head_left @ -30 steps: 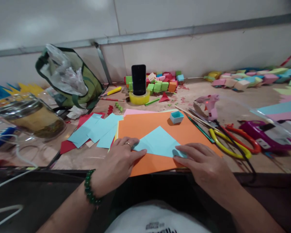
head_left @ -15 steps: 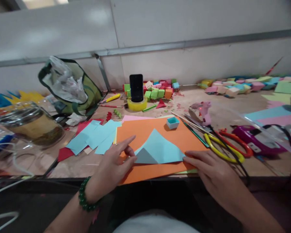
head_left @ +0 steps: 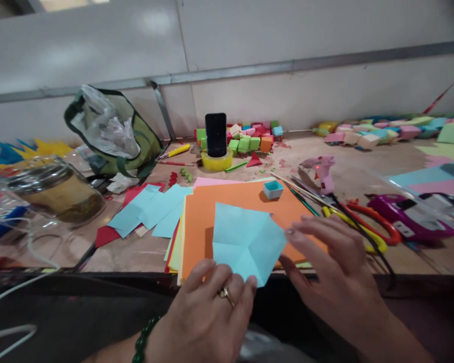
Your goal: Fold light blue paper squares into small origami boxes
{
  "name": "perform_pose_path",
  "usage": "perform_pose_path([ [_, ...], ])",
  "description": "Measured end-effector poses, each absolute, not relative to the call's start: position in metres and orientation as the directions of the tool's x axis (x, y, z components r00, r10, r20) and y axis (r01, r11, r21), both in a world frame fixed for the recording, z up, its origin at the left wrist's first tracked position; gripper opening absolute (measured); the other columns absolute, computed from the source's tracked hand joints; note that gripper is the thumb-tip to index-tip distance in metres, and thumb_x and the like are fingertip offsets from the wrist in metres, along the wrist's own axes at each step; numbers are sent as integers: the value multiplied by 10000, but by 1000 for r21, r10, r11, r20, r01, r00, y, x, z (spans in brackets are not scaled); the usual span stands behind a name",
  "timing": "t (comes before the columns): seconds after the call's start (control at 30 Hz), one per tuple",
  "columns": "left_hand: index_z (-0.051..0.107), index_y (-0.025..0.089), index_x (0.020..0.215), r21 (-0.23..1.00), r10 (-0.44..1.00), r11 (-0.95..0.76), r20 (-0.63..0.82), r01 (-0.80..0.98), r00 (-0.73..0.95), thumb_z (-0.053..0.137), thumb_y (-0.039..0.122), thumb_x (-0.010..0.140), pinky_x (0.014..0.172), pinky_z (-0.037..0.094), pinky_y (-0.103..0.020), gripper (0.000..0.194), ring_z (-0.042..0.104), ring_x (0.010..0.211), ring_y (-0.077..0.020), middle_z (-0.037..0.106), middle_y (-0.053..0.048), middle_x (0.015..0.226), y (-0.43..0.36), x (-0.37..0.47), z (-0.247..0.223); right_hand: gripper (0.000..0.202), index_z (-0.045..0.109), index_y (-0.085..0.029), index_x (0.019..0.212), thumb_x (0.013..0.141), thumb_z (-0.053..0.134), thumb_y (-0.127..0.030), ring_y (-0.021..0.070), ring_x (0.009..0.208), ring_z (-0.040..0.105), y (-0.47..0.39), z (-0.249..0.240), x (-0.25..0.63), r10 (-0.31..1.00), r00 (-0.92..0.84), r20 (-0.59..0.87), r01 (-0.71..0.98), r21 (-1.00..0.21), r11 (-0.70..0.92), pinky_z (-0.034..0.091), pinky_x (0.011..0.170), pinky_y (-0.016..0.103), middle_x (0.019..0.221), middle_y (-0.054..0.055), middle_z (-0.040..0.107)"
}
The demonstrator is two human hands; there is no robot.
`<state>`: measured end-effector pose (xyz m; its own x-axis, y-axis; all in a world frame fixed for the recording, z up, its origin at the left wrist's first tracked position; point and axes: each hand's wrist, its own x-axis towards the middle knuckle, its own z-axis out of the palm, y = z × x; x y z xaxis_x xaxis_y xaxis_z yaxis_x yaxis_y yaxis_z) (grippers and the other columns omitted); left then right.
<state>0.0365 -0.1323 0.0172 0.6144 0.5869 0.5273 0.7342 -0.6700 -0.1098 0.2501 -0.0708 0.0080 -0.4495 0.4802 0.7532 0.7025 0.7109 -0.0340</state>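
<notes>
A creased light blue sheet of paper [head_left: 245,237] is opened out over a stack of coloured paper topped by an orange sheet [head_left: 199,222]. My left hand [head_left: 215,307], with a ring on one finger, grips the sheet's near edge, its thumb tucked out of sight underneath. At the sheet's right corner is my right hand [head_left: 325,257], fingers apart and slightly curled, holding nothing that I can see. A small light blue paper box [head_left: 273,189] sits on the orange sheet's far right part.
Light blue paper pieces [head_left: 151,209] and a glass jar [head_left: 56,189] lie left. A phone [head_left: 216,133] stands in a tape roll [head_left: 217,160] before folded paper cubes [head_left: 249,143]. Scissors [head_left: 378,222], a pink glue gun [head_left: 325,174] and a purple device [head_left: 408,217] are right.
The light blue paper was folded flat into a triangle and is now unfolded and turned. My left hand moved right and nearer to grip its near edge; my right hand lifted with fingers apart.
</notes>
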Motion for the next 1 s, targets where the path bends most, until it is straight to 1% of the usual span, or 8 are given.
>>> perform_pose_path([
  [0.1, 632, 118, 1042, -88, 571, -703, 521, 705, 634, 404, 113, 878, 796, 376, -357, 281, 564, 775, -194, 655, -59, 786, -133, 38, 14, 534, 507, -263, 1232, 756, 550, -25, 317, 1299, 407, -65, 11, 259, 502, -471, 726, 689, -53, 723, 413, 1012, 524, 1357, 128, 463],
  [0.27, 595, 207, 1145, -5, 589, -739, 480, 673, 650, 493, 173, 869, 819, 400, -382, 296, 564, 755, -179, 652, -35, 817, -124, 30, 14, 429, 627, -239, 854, 643, 408, 62, 240, 1217, 525, -56, 2, 271, 479, -625, 616, 571, -58, 819, 452, 985, 473, 1195, 43, 652],
  [0.43, 475, 251, 1328, 216, 796, -605, 202, 767, 571, 659, 527, 744, 938, 378, -479, 671, 547, 1067, -291, 610, -111, 1193, -110, 5, 13, 484, 622, -230, 872, 537, 388, 30, 240, 1148, 586, -53, -18, 276, 540, -612, 577, 522, -217, 824, 485, 949, 465, 1117, 50, 694],
  [0.53, 444, 246, 1359, 380, 814, -564, 107, 733, 571, 672, 693, 601, 1000, 346, -491, 909, 514, 1135, -305, 560, -124, 1286, -103, -7, 16, 435, 598, -229, 891, 613, 403, 43, 201, 1023, 657, -53, -22, 276, 606, -577, 548, 483, -370, 794, 548, 860, 361, 1041, 55, 714],
  [0.63, 468, 246, 1341, 467, 854, -483, 64, 741, 516, 691, 612, 659, 975, 389, -444, 805, 522, 1124, -281, 585, -106, 1255, -95, -12, 17, 322, 583, -223, 887, 696, 471, 12, 191, 991, 665, -53, -20, 276, 682, -548, 485, 493, -472, 731, 554, 835, 319, 1017, 61, 714],
  [0.77, 569, 233, 1221, 598, 932, -330, 83, 731, 353, 504, 259, 877, 896, 443, -356, 351, 602, 957, -196, 682, -55, 1035, -81, -7, 10, 331, 583, -219, 1069, 762, 540, -101, 196, 908, 684, -49, -15, 273, 803, -477, 358, 585, -553, 594, 553, 804, 315, 971, 52, 717],
  [0.9, 586, 179, 1130, 634, 983, -169, 57, 754, 173, 489, 267, 874, 619, 447, -269, 288, 575, 656, -153, 623, -2, 717, -70, 2, -2, 479, 463, -185, 1288, 836, 572, -300, 188, 730, 679, -41, -14, 268, 908, -285, 306, 686, -597, 416, 547, 650, 285, 828, 33, 707],
  [1.0, 390, 147, 1340, 589, 990, -141, 90, 796, 108, 504, 283, 871, 599, 433, -269, 502, 540, 619, -147, 570, 21, 694, -66, 5, -10, 612, 389, -140, 1357, 829, 596, -368, 167, 585, 618, -36, -18, 265, 908, -197, 370, 763, -523, 379, 512, 565, 279, 704, 7, 653],
])
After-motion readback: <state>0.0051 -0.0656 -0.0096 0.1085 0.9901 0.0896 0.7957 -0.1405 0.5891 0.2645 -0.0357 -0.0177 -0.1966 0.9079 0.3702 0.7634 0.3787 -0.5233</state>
